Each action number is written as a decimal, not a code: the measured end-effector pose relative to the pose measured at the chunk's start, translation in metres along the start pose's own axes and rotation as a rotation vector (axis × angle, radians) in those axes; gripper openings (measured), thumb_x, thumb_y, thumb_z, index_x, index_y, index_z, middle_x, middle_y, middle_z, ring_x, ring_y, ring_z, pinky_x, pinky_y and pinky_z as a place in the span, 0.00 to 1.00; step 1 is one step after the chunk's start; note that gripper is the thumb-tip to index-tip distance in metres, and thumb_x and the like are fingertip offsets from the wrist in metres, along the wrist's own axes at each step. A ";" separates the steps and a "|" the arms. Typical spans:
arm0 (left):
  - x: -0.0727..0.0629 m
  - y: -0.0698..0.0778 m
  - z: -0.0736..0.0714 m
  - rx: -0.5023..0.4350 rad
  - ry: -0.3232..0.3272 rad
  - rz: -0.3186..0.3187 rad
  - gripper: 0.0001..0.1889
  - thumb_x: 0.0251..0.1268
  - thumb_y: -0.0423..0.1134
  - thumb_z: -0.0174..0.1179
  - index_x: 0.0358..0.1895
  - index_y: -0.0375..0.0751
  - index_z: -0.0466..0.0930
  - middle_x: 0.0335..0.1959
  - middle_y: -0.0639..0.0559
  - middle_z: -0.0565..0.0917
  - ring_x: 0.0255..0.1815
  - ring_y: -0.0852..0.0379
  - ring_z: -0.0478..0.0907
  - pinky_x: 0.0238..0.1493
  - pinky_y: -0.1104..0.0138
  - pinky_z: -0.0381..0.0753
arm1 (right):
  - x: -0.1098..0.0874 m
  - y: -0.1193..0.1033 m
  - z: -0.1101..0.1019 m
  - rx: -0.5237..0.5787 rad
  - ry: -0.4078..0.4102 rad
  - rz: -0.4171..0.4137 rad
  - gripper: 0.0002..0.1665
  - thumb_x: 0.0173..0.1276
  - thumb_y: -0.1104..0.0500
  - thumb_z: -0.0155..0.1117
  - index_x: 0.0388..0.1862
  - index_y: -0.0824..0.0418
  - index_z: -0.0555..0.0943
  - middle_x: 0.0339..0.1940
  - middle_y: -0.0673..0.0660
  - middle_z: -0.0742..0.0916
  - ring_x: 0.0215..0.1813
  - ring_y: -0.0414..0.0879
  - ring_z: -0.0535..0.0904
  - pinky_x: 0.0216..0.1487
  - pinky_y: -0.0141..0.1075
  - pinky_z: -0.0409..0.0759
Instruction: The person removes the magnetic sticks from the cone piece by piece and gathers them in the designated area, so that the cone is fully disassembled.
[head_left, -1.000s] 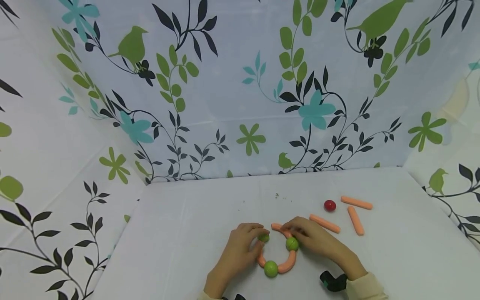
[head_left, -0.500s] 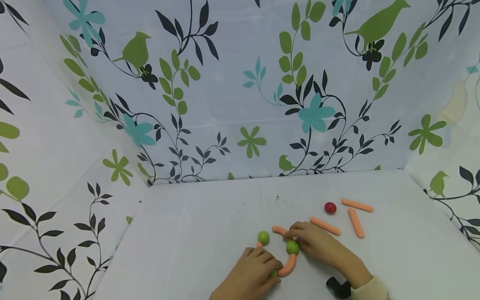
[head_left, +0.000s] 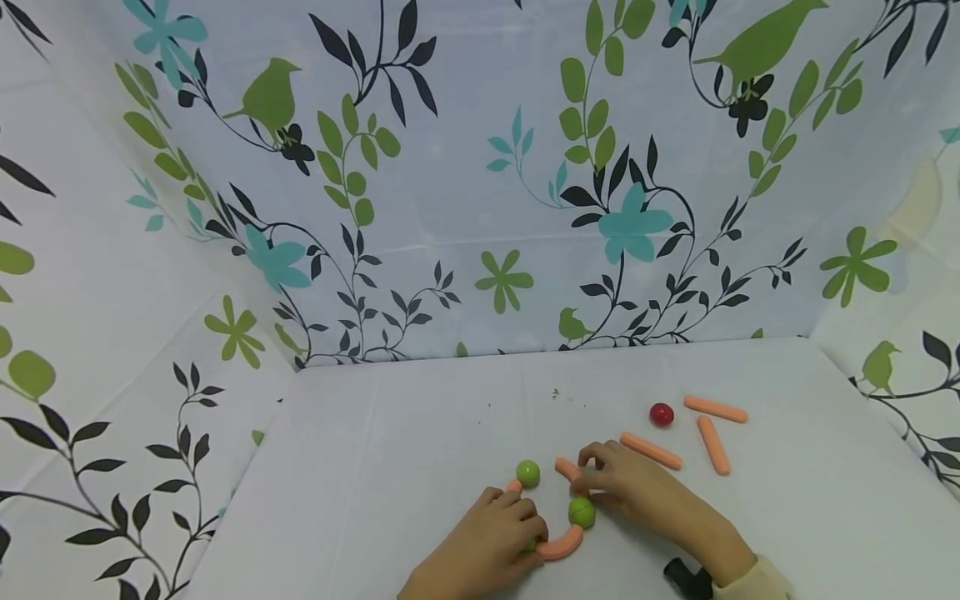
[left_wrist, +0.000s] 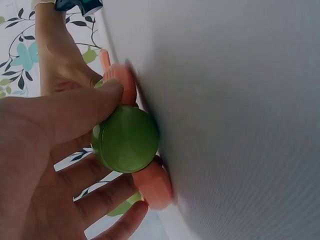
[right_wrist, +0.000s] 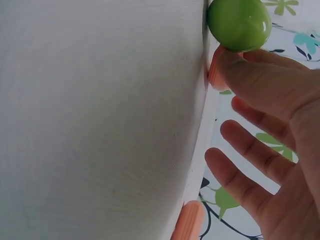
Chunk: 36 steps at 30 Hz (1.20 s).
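Observation:
A string of curved orange pieces and green balls lies on the white table in an unclosed ring. My left hand (head_left: 491, 542) grips the ring at the lower green ball (left_wrist: 127, 140), mostly hidden in the head view; its thumb lies across the joint with an orange piece (left_wrist: 125, 85). To the right, a curved orange piece (head_left: 562, 546) leads to another green ball (head_left: 581, 512). Just above that ball my right hand (head_left: 633, 487) pinches an orange piece (head_left: 567, 468) between thumb and forefinger, other fingers spread. The upper left end is a green ball (head_left: 528, 473).
Right of the ring lie straight orange sticks, one near the right hand (head_left: 651, 450), one farther back (head_left: 716, 408) and one slanting between (head_left: 713, 446). Beside them sits a red ball (head_left: 662, 415). A patterned cloth (head_left: 420, 183) rises behind the table (head_left: 390, 433).
My left hand has left the upper left green ball and moved down to the lower one. The ring's lower right part has shifted left and slightly down. The right hand stays at its orange piece.

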<state>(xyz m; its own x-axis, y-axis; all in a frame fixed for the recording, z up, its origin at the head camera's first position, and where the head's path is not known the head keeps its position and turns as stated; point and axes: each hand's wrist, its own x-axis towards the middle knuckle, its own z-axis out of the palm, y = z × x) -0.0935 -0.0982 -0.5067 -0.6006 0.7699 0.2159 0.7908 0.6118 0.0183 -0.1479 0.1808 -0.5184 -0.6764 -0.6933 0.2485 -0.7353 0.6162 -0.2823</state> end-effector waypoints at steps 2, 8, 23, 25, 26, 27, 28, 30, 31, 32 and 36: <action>0.000 -0.002 0.000 -0.027 -0.005 -0.002 0.08 0.67 0.56 0.69 0.42 0.61 0.85 0.37 0.69 0.80 0.45 0.70 0.75 0.55 0.67 0.76 | 0.000 -0.001 0.000 -0.008 -0.008 0.004 0.18 0.66 0.56 0.76 0.49 0.33 0.88 0.58 0.47 0.86 0.53 0.42 0.82 0.52 0.38 0.86; -0.002 -0.005 0.002 -0.077 -0.045 -0.009 0.06 0.69 0.55 0.67 0.41 0.62 0.86 0.37 0.71 0.81 0.43 0.71 0.74 0.55 0.67 0.75 | -0.003 -0.003 0.004 -0.012 0.008 -0.016 0.16 0.68 0.56 0.74 0.50 0.35 0.86 0.64 0.47 0.85 0.57 0.46 0.82 0.55 0.42 0.85; -0.002 -0.008 -0.005 -0.063 -0.079 -0.021 0.07 0.67 0.55 0.69 0.39 0.61 0.84 0.36 0.69 0.80 0.42 0.70 0.74 0.52 0.67 0.75 | 0.001 -0.009 0.003 0.033 -0.032 0.033 0.17 0.69 0.60 0.73 0.50 0.39 0.84 0.65 0.48 0.84 0.64 0.48 0.82 0.59 0.42 0.85; -0.002 -0.008 -0.005 -0.052 -0.070 -0.019 0.08 0.67 0.56 0.69 0.38 0.61 0.83 0.35 0.69 0.79 0.42 0.71 0.74 0.51 0.67 0.75 | 0.001 -0.010 0.003 0.029 -0.031 0.043 0.17 0.69 0.59 0.74 0.50 0.39 0.84 0.65 0.49 0.83 0.64 0.48 0.82 0.58 0.42 0.86; -0.003 -0.009 -0.005 -0.047 -0.064 -0.018 0.08 0.67 0.56 0.69 0.38 0.61 0.83 0.35 0.69 0.79 0.42 0.71 0.74 0.51 0.67 0.75 | 0.002 -0.010 0.003 0.030 -0.031 0.049 0.17 0.69 0.59 0.74 0.50 0.39 0.84 0.66 0.49 0.83 0.64 0.48 0.82 0.58 0.41 0.86; -0.003 -0.009 -0.005 -0.042 -0.062 -0.019 0.08 0.66 0.56 0.69 0.38 0.61 0.83 0.35 0.69 0.79 0.42 0.71 0.73 0.51 0.67 0.75 | 0.002 -0.011 0.003 0.028 -0.033 0.054 0.17 0.68 0.59 0.74 0.51 0.39 0.84 0.66 0.49 0.83 0.64 0.49 0.82 0.57 0.41 0.86; -0.003 -0.009 -0.005 -0.040 -0.062 -0.023 0.08 0.66 0.56 0.69 0.37 0.61 0.83 0.35 0.69 0.79 0.41 0.71 0.73 0.51 0.67 0.75 | 0.003 -0.011 0.003 0.026 -0.036 0.062 0.17 0.68 0.58 0.74 0.51 0.39 0.84 0.66 0.50 0.83 0.64 0.49 0.82 0.57 0.41 0.86; -0.003 -0.009 -0.005 -0.040 -0.065 -0.026 0.08 0.65 0.56 0.70 0.37 0.61 0.83 0.35 0.69 0.79 0.42 0.71 0.73 0.52 0.67 0.75 | 0.004 -0.012 0.003 0.021 -0.043 0.073 0.16 0.69 0.58 0.74 0.51 0.40 0.84 0.66 0.50 0.82 0.63 0.48 0.82 0.56 0.41 0.87; -0.003 -0.009 -0.005 -0.039 -0.067 -0.028 0.09 0.65 0.57 0.70 0.38 0.61 0.83 0.35 0.69 0.79 0.42 0.71 0.73 0.52 0.67 0.75 | 0.004 -0.013 0.002 0.018 -0.046 0.077 0.16 0.68 0.58 0.74 0.51 0.40 0.84 0.66 0.50 0.82 0.63 0.48 0.82 0.56 0.40 0.87; -0.003 -0.009 -0.005 -0.041 -0.073 -0.030 0.09 0.65 0.57 0.70 0.38 0.61 0.83 0.35 0.69 0.78 0.41 0.70 0.73 0.52 0.67 0.74 | 0.004 -0.014 0.002 0.017 -0.047 0.081 0.16 0.68 0.58 0.74 0.52 0.41 0.85 0.66 0.51 0.82 0.63 0.48 0.82 0.55 0.40 0.87; -0.001 -0.008 -0.005 -0.052 -0.091 -0.034 0.09 0.66 0.57 0.70 0.38 0.61 0.83 0.35 0.69 0.78 0.41 0.70 0.71 0.51 0.67 0.74 | 0.004 -0.015 0.001 0.001 -0.058 0.091 0.16 0.69 0.57 0.74 0.53 0.42 0.85 0.66 0.52 0.82 0.61 0.48 0.83 0.54 0.40 0.87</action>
<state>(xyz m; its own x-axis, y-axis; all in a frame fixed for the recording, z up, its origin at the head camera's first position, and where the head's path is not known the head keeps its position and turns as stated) -0.0985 -0.1052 -0.5018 -0.6338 0.7634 0.1244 0.7732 0.6297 0.0752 -0.1393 0.1680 -0.5143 -0.7366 -0.6551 0.1681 -0.6711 0.6768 -0.3026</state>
